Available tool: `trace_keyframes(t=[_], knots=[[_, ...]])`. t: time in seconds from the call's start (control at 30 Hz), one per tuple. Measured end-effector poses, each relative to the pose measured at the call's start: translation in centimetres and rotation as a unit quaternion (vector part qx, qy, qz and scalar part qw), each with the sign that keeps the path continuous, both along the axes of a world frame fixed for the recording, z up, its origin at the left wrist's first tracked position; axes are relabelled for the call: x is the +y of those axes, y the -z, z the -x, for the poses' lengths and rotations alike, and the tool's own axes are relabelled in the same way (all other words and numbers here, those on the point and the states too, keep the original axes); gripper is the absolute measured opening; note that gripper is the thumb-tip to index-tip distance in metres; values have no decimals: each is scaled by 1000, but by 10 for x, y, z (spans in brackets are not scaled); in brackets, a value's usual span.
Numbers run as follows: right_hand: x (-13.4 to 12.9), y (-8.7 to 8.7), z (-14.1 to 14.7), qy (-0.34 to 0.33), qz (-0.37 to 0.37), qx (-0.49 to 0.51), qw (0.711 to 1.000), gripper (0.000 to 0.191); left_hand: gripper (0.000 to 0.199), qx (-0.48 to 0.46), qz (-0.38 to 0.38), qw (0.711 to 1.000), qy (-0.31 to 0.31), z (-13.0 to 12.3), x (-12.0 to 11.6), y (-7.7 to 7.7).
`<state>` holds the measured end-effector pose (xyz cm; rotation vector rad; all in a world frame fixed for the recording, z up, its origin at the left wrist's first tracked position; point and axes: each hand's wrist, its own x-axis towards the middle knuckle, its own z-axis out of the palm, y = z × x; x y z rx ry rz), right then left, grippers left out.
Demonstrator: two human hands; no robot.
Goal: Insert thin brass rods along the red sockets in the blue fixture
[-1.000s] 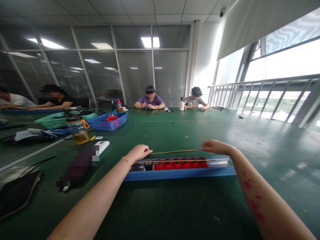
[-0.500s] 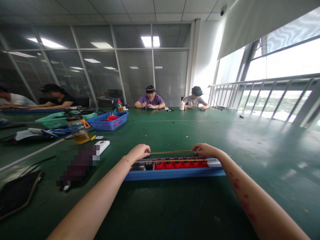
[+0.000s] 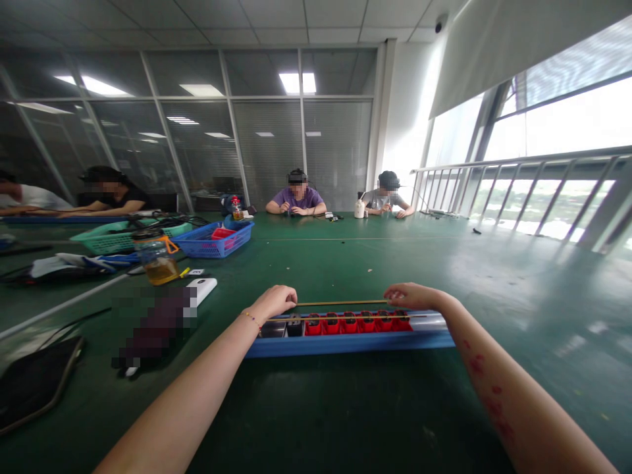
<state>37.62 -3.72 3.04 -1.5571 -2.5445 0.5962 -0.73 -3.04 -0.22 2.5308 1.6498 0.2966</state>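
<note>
Behind a long blue tray (image 3: 345, 345), a thin wooden stick (image 3: 340, 303) stretches level between my two hands. My left hand (image 3: 277, 300) has its fingers closed around the stick's left end. At the right end, the fingertips of my right hand (image 3: 409, 296) are drawn together on the stick, partly hidden by the hand itself. A second thin stick (image 3: 355, 318) lies lengthwise over the tray. Under it sit a row of several red cups (image 3: 349, 325) with dark pieces inside, and a black block (image 3: 295, 326) to their left.
To the left are a dark blurred-out item with a white power bank (image 3: 203, 289), a phone (image 3: 39, 378), a jar of amber liquid (image 3: 160, 266), a blue basket (image 3: 217, 243) and a green basket (image 3: 106, 238). Several people sit around the green table (image 3: 316, 270).
My right hand has shifted slightly to the right along the stick, and its forearm has moved outward. Two close lines between my hands now look like one. My left hand stays in place.
</note>
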Motion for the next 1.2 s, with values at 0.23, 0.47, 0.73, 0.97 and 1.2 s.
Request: trace_keyframes(t=[0.23, 0.47, 0.73, 0.97, 1.2], knots=[[-36, -52, -1, -63, 71, -26, 995, 46, 13, -5, -2, 1000, 6, 1, 3, 3], [-41, -47, 5, -22, 133, -89, 987, 53, 13, -10, -2, 1000, 7, 1, 4, 4], [-44, -55, 1, -67, 101, -8, 993, 44, 14, -15, 4, 1000, 1, 1, 5, 5], [-58, -78, -7, -115, 62, 83, 988, 42, 15, -17, 3, 1000, 5, 1, 3, 2], [-45, -68, -41, -24, 18, 105, 994, 41, 17, -25, -4, 1000, 1, 3, 5, 6]])
